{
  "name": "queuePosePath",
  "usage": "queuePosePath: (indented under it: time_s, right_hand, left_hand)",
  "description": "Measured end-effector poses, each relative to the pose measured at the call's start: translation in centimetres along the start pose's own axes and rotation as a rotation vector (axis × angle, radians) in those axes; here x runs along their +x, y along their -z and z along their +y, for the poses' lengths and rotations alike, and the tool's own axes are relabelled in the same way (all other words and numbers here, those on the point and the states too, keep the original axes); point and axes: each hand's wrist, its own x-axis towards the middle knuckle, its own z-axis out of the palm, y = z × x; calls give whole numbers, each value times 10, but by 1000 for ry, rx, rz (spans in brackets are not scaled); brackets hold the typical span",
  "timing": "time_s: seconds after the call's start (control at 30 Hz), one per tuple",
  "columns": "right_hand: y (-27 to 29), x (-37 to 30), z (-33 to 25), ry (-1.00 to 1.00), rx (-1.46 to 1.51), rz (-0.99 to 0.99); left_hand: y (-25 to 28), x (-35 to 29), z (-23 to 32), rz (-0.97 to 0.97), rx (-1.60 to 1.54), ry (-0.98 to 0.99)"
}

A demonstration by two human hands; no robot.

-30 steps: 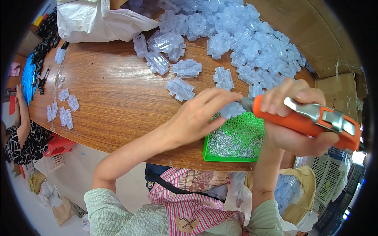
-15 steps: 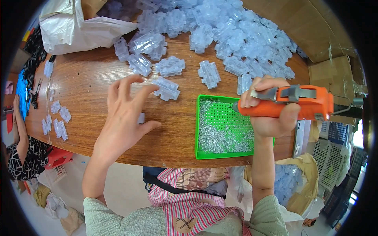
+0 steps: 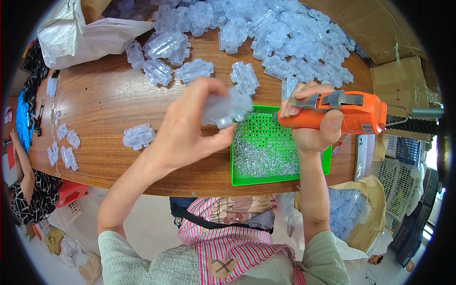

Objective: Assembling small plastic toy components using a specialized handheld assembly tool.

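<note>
My left hand (image 3: 180, 128) pinches a clear plastic housing (image 3: 221, 107) between thumb and fingers, raised above the table and blurred by motion. An orange electric screwdriver (image 3: 354, 114) lies across my right hand (image 3: 316, 130), which is wrapped round its body. Its tip end points left, over the far part of a green tray (image 3: 261, 181). Small silver screws (image 3: 266, 159) are spread in that tray, thickest toward its near side. Left of my left wrist, another clear plastic housing (image 3: 138, 136) rests on the wooden table.
A big heap of clear housings (image 3: 294, 42) covers the table's far side. At the far left stands a white sack (image 3: 80, 42). Cardboard (image 3: 399, 95) borders the right, with a phone (image 3: 363, 154) at that table edge. Another person's arm (image 3: 23, 159) shows far left.
My left hand, open over the table before, has closed on a clear housing and moved right toward the tray. My right hand with the screwdriver has shifted slightly left.
</note>
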Motion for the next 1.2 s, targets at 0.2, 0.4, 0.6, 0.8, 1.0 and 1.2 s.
queuePosePath:
  time_s: [0.2,0.4,0.6,0.8,1.0,1.2]
  right_hand:
    - [2,0,5,12,-8,-7]
    - [3,-1,6,8,28,-30]
    - [11,10,-32,222,286,-258]
    - [-5,19,-39,286,312,-329]
    - [-15,26,-10,349,280,-359]
    - [-15,22,-12,304,297,-337]
  left_hand:
    - [-32,3,-9,-86,62,-77]
    - [-44,5,-11,-83,-7,-66]
    - [-56,5,-17,-71,-106,4]
    - [-55,5,-17,-61,-172,34]
    - [-55,4,-19,-44,-160,14]
    - [-54,4,-20,-47,-169,20]
